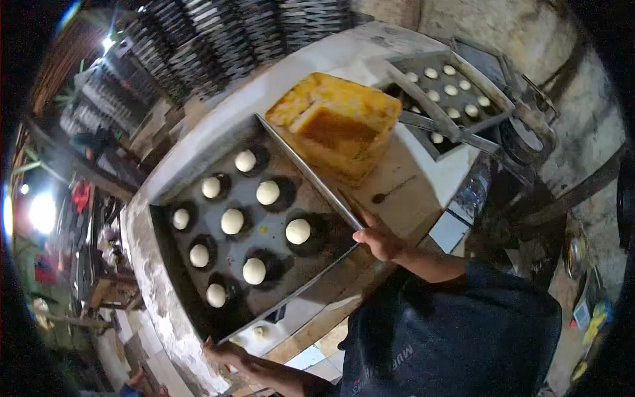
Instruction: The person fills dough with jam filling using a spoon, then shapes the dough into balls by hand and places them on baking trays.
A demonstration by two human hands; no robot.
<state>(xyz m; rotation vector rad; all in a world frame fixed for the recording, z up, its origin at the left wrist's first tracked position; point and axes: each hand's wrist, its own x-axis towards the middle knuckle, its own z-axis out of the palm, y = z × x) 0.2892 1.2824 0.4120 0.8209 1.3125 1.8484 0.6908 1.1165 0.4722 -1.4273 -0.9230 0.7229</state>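
A dark metal baking tray [317, 180] lies tilted across the view, with several round white dough balls [232, 221] spaced over its base. My left hand [228, 356] grips its near-left corner, at the bottom of the view. At the tray's right corner, my right hand [380, 239] is closed around the rim, thumb on the edge. Beyond the tray stands a yellow-smeared basin [380, 109] holding orange-brown liquid. A dark spoon [391, 190] rests on the counter close to my right hand. One small pale lump [260, 333] shows below the tray's near edge.
Another tray [491, 122] of dough balls sits at the counter's far right, with metal bars beside it. Tall stacks of dark slats or trays [245, 33] rise at the back. The whitish counter [142, 255] has a rough left edge. Part of another person [135, 379] shows bottom left.
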